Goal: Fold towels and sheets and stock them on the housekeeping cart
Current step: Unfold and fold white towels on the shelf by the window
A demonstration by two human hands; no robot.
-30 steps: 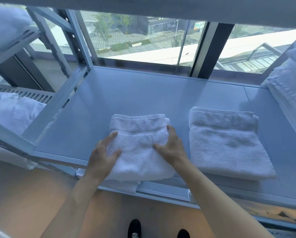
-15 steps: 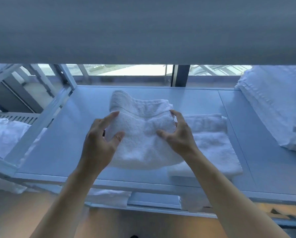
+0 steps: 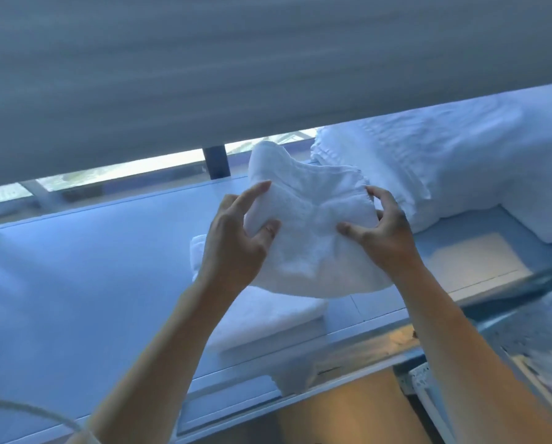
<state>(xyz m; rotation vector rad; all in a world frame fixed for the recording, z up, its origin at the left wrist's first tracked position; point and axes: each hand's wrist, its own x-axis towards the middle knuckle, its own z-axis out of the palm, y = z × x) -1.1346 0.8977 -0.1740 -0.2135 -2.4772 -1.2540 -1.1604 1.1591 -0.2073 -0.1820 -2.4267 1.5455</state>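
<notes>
Both my hands, left (image 3: 233, 248) and right (image 3: 384, 236), are pinching a folded white towel (image 3: 309, 238) above another towel (image 3: 261, 312) already lying on the cart shelf (image 3: 85, 257); stacking is underway.

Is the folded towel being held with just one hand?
No. Both the left hand and the right hand grip the folded towel, one on each side, above another towel lying on the shelf.
</notes>
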